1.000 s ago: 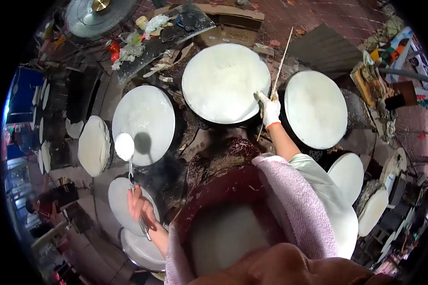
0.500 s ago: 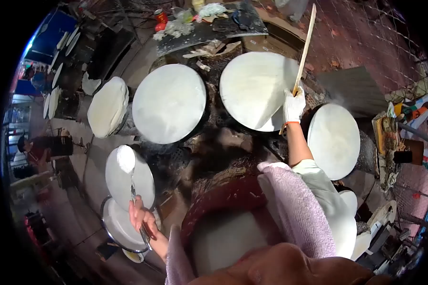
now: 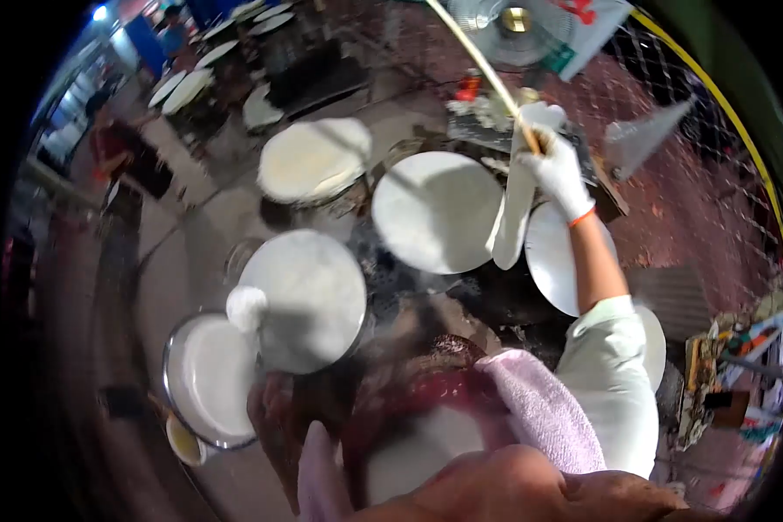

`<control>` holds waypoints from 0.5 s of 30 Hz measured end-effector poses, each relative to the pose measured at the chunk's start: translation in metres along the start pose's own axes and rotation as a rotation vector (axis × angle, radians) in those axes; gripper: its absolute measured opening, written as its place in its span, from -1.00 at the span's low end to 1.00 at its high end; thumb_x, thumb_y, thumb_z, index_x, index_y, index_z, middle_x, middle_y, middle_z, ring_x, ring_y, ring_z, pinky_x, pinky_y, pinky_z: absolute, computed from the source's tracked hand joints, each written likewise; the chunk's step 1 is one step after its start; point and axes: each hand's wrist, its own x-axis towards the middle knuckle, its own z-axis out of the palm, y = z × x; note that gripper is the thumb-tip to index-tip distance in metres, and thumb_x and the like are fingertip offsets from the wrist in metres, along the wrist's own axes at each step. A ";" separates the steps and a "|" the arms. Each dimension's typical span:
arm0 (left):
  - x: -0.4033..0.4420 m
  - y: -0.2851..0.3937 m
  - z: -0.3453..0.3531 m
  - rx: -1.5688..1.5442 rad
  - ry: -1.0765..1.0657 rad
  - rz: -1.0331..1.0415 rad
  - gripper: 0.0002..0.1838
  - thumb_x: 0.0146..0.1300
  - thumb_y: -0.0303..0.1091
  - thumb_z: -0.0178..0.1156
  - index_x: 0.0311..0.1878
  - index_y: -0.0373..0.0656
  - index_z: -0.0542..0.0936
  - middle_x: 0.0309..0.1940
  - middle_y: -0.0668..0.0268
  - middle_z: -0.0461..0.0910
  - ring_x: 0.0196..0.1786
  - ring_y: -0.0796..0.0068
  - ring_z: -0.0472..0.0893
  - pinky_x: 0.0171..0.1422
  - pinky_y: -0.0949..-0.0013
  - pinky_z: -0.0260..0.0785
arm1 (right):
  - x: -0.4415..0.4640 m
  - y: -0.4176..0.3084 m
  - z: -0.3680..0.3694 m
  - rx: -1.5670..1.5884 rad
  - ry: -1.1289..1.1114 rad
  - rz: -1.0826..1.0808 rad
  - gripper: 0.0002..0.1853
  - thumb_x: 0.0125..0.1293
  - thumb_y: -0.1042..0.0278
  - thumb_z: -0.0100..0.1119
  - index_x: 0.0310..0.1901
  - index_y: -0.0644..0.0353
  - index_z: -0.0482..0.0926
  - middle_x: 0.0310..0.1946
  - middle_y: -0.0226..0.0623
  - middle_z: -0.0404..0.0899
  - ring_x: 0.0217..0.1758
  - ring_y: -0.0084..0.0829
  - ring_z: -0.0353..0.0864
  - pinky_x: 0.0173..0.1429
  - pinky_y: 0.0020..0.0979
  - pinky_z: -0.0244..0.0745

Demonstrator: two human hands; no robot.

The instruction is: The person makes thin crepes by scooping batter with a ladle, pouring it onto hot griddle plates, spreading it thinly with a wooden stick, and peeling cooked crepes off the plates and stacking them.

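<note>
My right hand (image 3: 558,165), in a white glove with an orange cuff, grips a long wooden stick (image 3: 481,61) that points up and left. A thin white sheet (image 3: 515,217) hangs in a narrow fold beside this hand, between two round griddles. The middle griddle (image 3: 438,213) carries a white layer; the right griddle (image 3: 561,261) is partly behind my arm. My left hand (image 3: 276,400) is dim and smeared, low at the left, around the ladle's handle. The ladle (image 3: 247,308), its bowl white, hangs over the edge between the near griddle (image 3: 309,300) and a metal-rimmed basin (image 3: 167,374) of white liquid.
A pile of round white sheets (image 3: 315,161) lies at the back left. A small yellowish tub (image 3: 184,442) stands below the basin. A fan (image 3: 515,22) and a wire fence (image 3: 713,130) are at the far right. Another person (image 3: 126,157) is at the left.
My right hand has moved up with the stick, and a white sheet now hangs beside it. The ladle now hangs between griddle and basin. The view has turned.
</note>
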 end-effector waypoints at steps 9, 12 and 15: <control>-0.020 0.000 -0.070 -0.466 0.068 -0.030 -0.73 0.42 -0.27 0.03 -0.04 -0.32 0.49 -0.50 0.42 0.47 -0.79 0.76 0.16 -0.70 0.67 0.03 | 0.150 -0.085 0.099 0.393 -0.694 0.273 -0.73 0.11 0.50 0.28 -0.11 0.32 0.62 -0.37 -0.39 0.64 -0.38 -0.55 0.60 -0.21 -0.50 0.52; -0.035 -0.012 -0.064 -0.506 0.030 0.106 -0.70 0.44 -0.25 -0.01 0.00 -0.34 0.46 -0.49 0.40 0.48 -0.79 0.79 0.14 -0.73 0.67 -0.01 | 0.201 -0.050 0.177 0.393 -0.860 0.244 -0.72 0.11 0.48 0.29 -0.11 0.37 0.64 -0.28 -0.33 0.67 -0.27 -0.53 0.62 -0.09 -0.53 0.50; -0.063 -0.016 -0.039 -0.498 0.275 0.229 -0.70 0.46 -0.28 -0.06 0.02 -0.36 0.42 -0.44 0.37 0.49 -0.76 0.81 0.14 -0.73 0.67 -0.01 | 0.241 -0.053 0.235 0.363 -0.878 0.080 -0.75 0.11 0.46 0.32 -0.16 0.29 0.63 -0.33 -0.37 0.65 -0.34 -0.54 0.60 -0.21 -0.51 0.48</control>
